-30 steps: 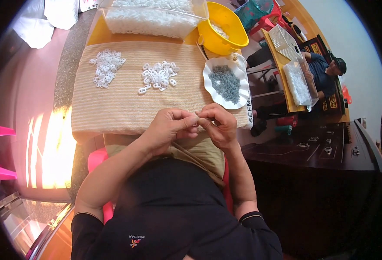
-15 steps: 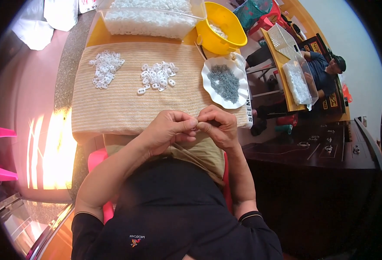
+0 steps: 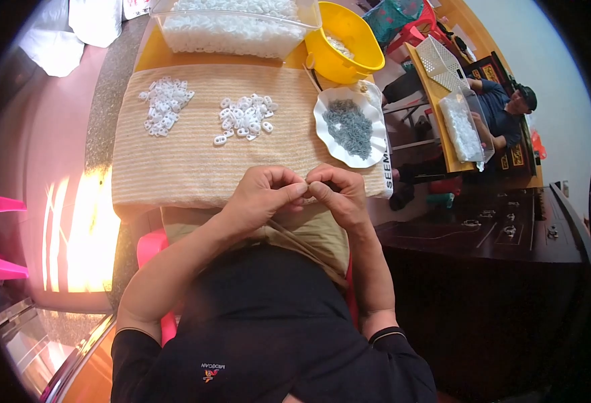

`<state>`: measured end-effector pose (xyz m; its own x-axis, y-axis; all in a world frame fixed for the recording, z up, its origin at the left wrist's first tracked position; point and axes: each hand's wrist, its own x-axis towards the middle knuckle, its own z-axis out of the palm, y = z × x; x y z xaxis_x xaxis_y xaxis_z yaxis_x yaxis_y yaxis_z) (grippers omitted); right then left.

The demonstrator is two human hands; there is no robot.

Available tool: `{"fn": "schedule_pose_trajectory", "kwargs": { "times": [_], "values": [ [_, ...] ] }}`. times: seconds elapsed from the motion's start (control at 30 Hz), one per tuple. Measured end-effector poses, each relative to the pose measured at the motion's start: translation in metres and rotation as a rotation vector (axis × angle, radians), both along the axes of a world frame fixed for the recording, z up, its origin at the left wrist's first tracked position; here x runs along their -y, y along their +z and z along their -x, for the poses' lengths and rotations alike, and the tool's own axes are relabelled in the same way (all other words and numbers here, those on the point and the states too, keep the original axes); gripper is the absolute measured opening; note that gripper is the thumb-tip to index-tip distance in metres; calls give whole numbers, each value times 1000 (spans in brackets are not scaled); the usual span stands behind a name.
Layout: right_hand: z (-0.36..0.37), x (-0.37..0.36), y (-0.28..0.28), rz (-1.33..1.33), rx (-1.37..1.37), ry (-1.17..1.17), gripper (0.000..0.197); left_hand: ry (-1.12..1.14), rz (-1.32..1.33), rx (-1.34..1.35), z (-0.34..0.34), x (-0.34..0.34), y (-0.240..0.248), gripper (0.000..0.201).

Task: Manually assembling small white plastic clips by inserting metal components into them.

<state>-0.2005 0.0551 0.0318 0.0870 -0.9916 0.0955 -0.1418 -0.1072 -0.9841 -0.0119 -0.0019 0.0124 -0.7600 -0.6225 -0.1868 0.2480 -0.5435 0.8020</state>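
Over the table's near edge, my left hand point(image 3: 266, 193) and my right hand point(image 3: 339, 195) meet fingertip to fingertip. Both are closed in a pinch; whatever is between the fingers is too small and covered to make out. Beyond them on the striped cloth point(image 3: 174, 168) lie two heaps of small white plastic pieces: one heap point(image 3: 165, 106) at the left, and a looser heap point(image 3: 245, 116) of oval pieces with holes in the middle. To the right, a white wavy-rimmed dish point(image 3: 321, 121) holds many tiny grey-green pieces point(image 3: 349, 127), close beyond my right hand.
A clear plastic bin point(image 3: 235, 41) full of white pieces stands at the back, beside a yellow tub point(image 3: 344, 47). At the far right another person point(image 3: 497, 111) sits by a bench with a bin point(image 3: 462, 131). A pink stool point(image 3: 0, 235) is at the left.
My fingers have shifted slightly, with the left hand's lower fingers curling in more. The two hands stay together at the same place; the heaps and dish look unchanged.
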Motion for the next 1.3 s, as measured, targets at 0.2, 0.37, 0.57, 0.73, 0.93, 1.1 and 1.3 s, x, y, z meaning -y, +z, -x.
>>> {"fn": "schedule_pose_trajectory", "kwargs": {
  "times": [0.2,0.37,0.57,0.73,0.93,1.1,1.3],
  "values": [
    [-3,-1,2,-203,141,-26,16,35,157,29,0,1,-1,19],
    [-6,-1,1,-178,203,-31,16,54,244,73,0,0,0,20],
    [-7,-3,-6,-189,263,-41,13,79,220,53,0,1,0,18],
    [-8,-2,-14,-165,279,-61,11,79,146,4,0,2,0,18],
    [-15,-2,-14,-126,217,-124,9,99,97,-1,2,3,-1,19],
    [-18,-2,-15,-74,177,-129,8,96,55,15,1,4,-1,19],
    [-21,-3,-17,-66,184,-162,9,105,88,34,0,4,0,19]
  ]
}}
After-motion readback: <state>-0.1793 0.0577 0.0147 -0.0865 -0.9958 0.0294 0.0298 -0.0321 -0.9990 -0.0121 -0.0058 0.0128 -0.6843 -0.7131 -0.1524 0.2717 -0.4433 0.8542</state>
